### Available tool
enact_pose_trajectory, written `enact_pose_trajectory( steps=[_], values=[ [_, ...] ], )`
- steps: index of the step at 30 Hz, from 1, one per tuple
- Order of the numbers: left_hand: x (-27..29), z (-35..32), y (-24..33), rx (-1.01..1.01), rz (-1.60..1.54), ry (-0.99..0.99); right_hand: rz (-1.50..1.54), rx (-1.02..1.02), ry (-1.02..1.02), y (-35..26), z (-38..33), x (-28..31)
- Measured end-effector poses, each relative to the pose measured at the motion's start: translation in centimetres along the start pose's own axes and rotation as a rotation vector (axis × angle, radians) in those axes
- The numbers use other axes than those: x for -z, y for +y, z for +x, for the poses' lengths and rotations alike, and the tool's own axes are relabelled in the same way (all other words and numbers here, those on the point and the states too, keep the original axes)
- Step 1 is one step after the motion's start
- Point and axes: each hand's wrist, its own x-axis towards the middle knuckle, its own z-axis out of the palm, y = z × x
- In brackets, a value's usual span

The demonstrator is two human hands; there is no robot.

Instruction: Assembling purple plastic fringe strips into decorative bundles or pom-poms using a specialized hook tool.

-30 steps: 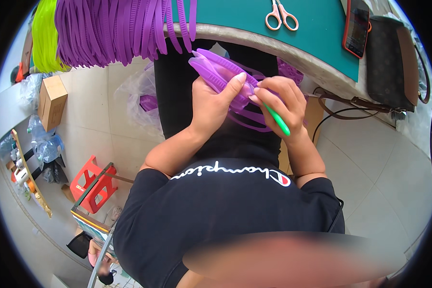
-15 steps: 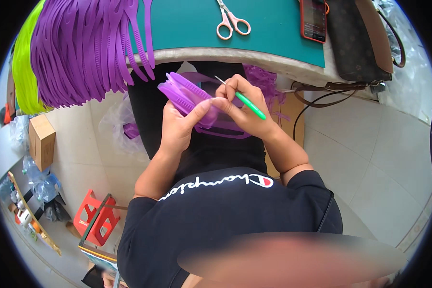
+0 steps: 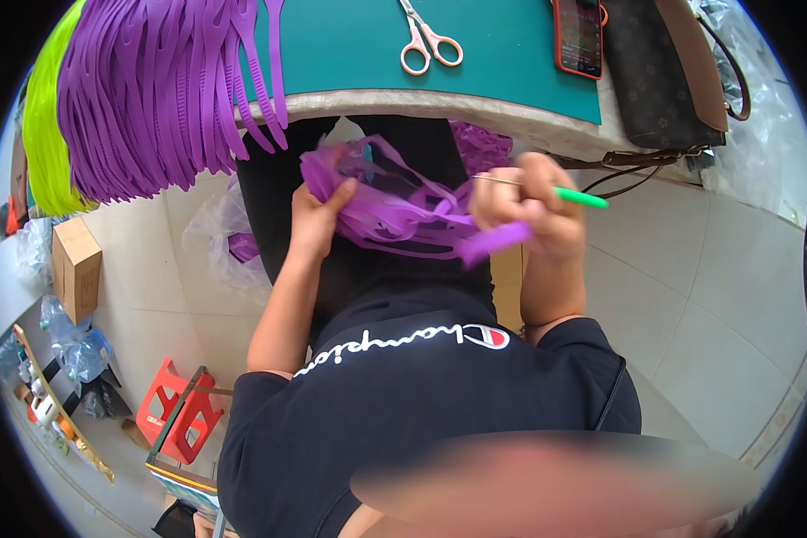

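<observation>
Over my lap, my left hand (image 3: 316,222) is closed around a bundle of thin, purple rubbery straps (image 3: 381,224), its thumb pressed on top. Their loops spread toward the right. My right hand (image 3: 542,211), raised off to the right and blurred, grips a slim tool with a green handle (image 3: 583,197) and a thin metal shaft; the kind of tip is too blurred to tell. Purple strips stretch between both hands, and a blurred purple end lies just below my right fingers. Whether those fingers also pinch it is hard to see.
Slotted purple straps (image 3: 152,99) and lime-green ones (image 3: 47,125) hang over the table's left edge. Pink-handled scissors (image 3: 429,49) and a red-cased phone (image 3: 579,40) lie on the green mat (image 3: 502,85). A brown handbag (image 3: 659,76) sits at right; purple scraps (image 3: 482,148) are under the table.
My right hand has pulled away to the right and up with the green-handled tool. The purple bundle, folded together before, is now drawn out into loose loops between my hands.
</observation>
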Motion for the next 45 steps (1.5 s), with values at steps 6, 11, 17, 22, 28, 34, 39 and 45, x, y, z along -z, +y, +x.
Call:
enact_pose_trajectory(
  steps=[6, 11, 17, 22, 28, 34, 39, 45],
  values=[
    [5.7, 0.0, -3.9, 0.525, -1.205, -0.112, 0.262, 0.297, 0.007, -6.3, -1.8, 2.0],
    [9.1, -1.3, -4.5, 0.341, -1.489, -0.119, 0.534, 0.641, 0.087, -14.1, -5.9, 5.4],
    [17.0, -5.2, -6.4, 0.272, -1.354, 0.270, 0.505, 0.893, 0.332, -18.6, -7.7, 7.8],
    [19.9, -7.8, -6.2, 0.466, -0.944, 0.289, 0.299, 0.715, 0.228, -14.8, -4.1, 5.0],
    [17.1, -6.8, 0.4, 0.347, 0.438, 0.145, -0.220, 0.370, 0.175, -5.6, 2.1, 0.8],
    [4.0, -5.6, 9.0, 0.193, 0.380, -0.484, -0.311, 0.357, 0.054, -2.7, 6.4, -4.2],
    [-5.7, -2.6, 2.4, -0.250, 0.565, -0.080, -0.234, 0.312, 0.061, -1.5, 9.3, -8.0],
    [-5.9, -1.4, 4.2, 0.005, -0.089, -0.375, -0.929, 0.352, -0.085, 0.7, 10.3, -6.3]
  ],
)
